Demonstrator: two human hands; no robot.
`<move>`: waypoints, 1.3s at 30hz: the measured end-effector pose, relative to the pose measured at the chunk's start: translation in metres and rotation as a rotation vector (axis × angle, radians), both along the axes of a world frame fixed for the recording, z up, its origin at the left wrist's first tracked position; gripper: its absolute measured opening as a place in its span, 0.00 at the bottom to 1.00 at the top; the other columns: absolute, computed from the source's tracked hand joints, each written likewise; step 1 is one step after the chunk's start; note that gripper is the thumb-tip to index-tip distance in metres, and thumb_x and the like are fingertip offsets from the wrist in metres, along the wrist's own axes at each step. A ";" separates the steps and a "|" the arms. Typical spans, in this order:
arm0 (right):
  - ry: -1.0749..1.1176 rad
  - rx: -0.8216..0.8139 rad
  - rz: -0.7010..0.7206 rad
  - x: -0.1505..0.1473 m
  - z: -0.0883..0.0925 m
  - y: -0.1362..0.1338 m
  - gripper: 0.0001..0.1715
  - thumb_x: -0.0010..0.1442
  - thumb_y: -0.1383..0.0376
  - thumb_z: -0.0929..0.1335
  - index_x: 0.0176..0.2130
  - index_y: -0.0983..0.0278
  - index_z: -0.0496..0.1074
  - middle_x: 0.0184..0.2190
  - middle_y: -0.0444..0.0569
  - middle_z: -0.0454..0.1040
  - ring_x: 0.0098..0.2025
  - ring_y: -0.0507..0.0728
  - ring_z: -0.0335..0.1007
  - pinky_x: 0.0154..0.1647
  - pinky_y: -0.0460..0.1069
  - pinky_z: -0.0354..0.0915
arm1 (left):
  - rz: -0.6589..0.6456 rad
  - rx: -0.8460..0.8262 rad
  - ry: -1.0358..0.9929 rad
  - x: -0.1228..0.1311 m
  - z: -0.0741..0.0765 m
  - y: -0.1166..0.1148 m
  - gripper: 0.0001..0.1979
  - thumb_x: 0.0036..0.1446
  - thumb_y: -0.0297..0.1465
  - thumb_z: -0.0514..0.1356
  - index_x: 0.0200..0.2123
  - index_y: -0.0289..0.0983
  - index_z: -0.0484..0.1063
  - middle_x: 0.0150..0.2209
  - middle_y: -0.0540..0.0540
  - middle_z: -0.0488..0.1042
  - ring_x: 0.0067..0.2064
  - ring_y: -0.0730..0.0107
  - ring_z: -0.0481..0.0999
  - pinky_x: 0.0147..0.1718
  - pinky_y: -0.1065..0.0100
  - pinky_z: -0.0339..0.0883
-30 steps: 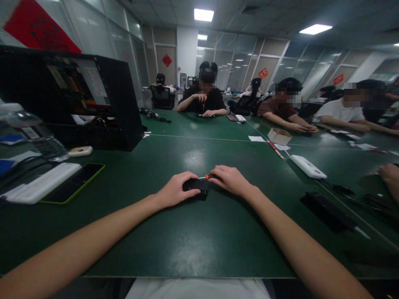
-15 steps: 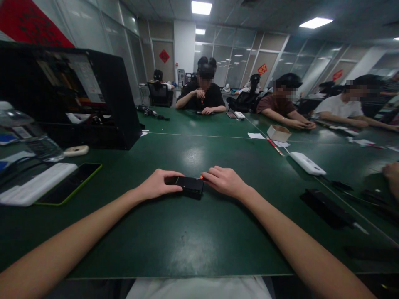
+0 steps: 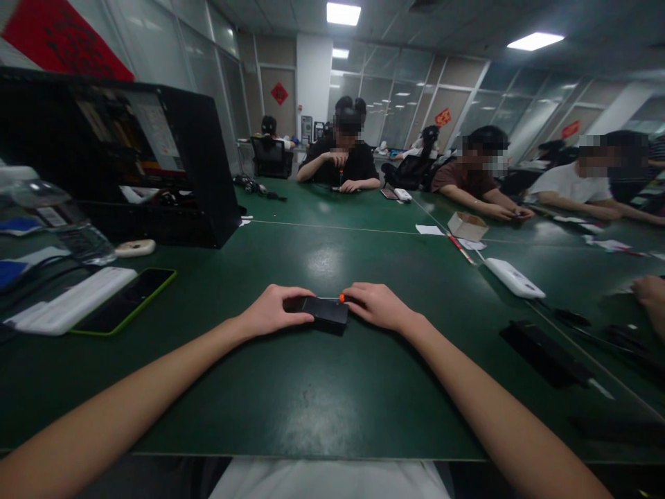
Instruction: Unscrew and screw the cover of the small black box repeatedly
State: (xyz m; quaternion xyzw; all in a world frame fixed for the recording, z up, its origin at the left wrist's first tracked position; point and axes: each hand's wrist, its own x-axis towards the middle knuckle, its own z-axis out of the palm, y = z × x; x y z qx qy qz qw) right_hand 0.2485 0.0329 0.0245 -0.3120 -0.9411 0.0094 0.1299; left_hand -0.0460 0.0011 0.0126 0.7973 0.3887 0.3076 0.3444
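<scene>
A small flat black device lies on the green table in front of me. My left hand is closed on its left end, fingers pressed over the top. At the device's right end my right hand is curled round a small tool with an orange tip; the tip touches the device's top right corner. Most of the tool is hidden inside the fingers.
A phone in a green case and a white keyboard lie at left, before a black open case. A white power bank and black flat parts lie at right. Several people sit across the table.
My left hand slid leftward along the device, uncovering more of its top. The right hand with the orange-tipped tool stayed at the right end. The view shifted slightly.
</scene>
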 end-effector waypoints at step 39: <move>0.376 0.013 0.068 -0.036 0.006 -0.036 0.17 0.72 0.61 0.60 0.48 0.63 0.75 0.44 0.54 0.76 0.46 0.57 0.71 0.50 0.54 0.70 | 0.054 0.093 -0.162 0.008 -0.002 -0.005 0.13 0.64 0.38 0.61 0.44 0.38 0.82 0.44 0.44 0.83 0.46 0.59 0.80 0.51 0.62 0.70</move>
